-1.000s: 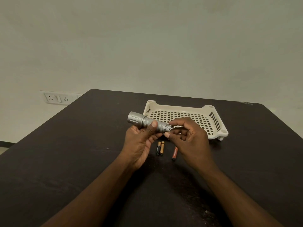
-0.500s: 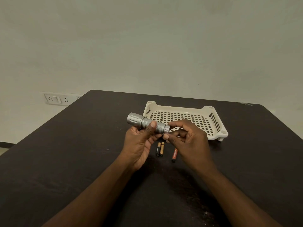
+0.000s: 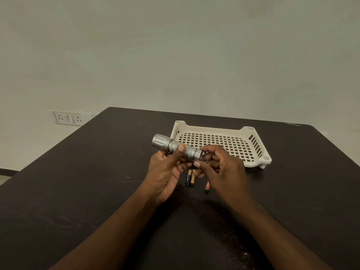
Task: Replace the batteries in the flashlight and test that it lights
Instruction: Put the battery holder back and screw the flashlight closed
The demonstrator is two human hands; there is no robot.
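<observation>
A silver flashlight (image 3: 171, 146) is held level above the table, its head pointing left. My left hand (image 3: 166, 170) grips its knurled body, thumb on top. The fingertips of my right hand (image 3: 220, 168) close around the tail cap (image 3: 199, 154) at the flashlight's right end. Below the hands, on the dark table (image 3: 97, 172), lie two black-and-gold batteries (image 3: 190, 177) side by side and a red-and-black battery (image 3: 207, 187) a little to their right, partly hidden by my right hand.
A cream perforated plastic tray (image 3: 253, 151) stands just behind my hands with nothing visible in it. The table's left edge slants away from me, and a wall socket panel (image 3: 67, 118) sits on the wall beyond it.
The right fingers have shifted on the tail cap, which now sits closer against the flashlight body. The flashlight itself has barely moved, and the batteries lie where they were.
</observation>
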